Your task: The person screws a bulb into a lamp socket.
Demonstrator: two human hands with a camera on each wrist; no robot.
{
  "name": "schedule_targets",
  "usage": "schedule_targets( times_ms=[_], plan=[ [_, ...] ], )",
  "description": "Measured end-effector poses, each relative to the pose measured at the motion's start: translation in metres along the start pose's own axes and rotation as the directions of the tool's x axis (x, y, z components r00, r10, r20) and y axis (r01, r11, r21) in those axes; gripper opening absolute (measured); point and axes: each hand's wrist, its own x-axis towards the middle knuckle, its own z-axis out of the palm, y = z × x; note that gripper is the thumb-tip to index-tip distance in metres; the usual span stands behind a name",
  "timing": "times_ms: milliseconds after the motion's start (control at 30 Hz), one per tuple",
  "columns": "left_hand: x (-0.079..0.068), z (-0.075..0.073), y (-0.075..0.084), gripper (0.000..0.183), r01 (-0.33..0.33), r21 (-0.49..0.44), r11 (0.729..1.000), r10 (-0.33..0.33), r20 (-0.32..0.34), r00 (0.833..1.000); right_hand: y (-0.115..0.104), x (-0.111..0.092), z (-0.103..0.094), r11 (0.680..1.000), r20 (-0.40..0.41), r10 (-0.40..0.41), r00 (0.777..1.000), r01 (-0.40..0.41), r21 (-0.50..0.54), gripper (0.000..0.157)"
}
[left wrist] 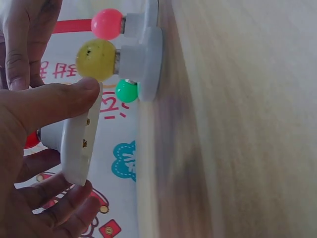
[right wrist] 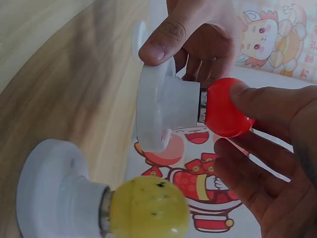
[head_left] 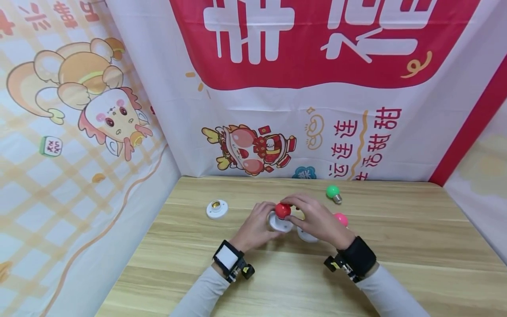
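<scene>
My left hand grips a white lamp socket by its round base, the thumb on its underside edge. In the left wrist view the socket is raised off the table, its brass screws showing underneath. A red bulb stands in its mouth, with a strip of the metal screw base visible. My right hand pinches the red bulb between thumb and fingers. Close beside it, a yellow bulb sits in a second white socket on the table.
A pink bulb in another white holder stands right of the yellow one. A green bulb lies on its side farther back. At the left rests a white socket without a bulb. A printed cloth hangs along the table's back edge.
</scene>
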Motion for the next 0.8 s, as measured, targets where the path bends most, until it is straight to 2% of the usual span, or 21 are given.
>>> schedule_targets(
  times_ms=[167, 333, 800],
  plan=[
    [0.007, 0.011, -0.006, 0.079, 0.068, 0.011, 0.998, -0.069, 0.081, 0.994, 0.006, -0.003, 0.007, 0.999, 0.035, 0.029, 0.999, -0.028, -0.043, 0.045],
    [0.011, 0.017, -0.008, 0.079, 0.097, 0.022, 0.995, -0.099, 0.141, 0.985, 0.011, -0.007, 0.013, 0.993, 0.075, 0.074, 0.994, -0.067, -0.094, 0.047],
    [0.017, 0.028, -0.012, 0.083, 0.117, 0.100, 0.988, -0.135, 0.194, 0.972, 0.019, -0.011, 0.021, 0.988, 0.114, 0.111, 0.987, -0.098, -0.118, 0.043]
  ],
)
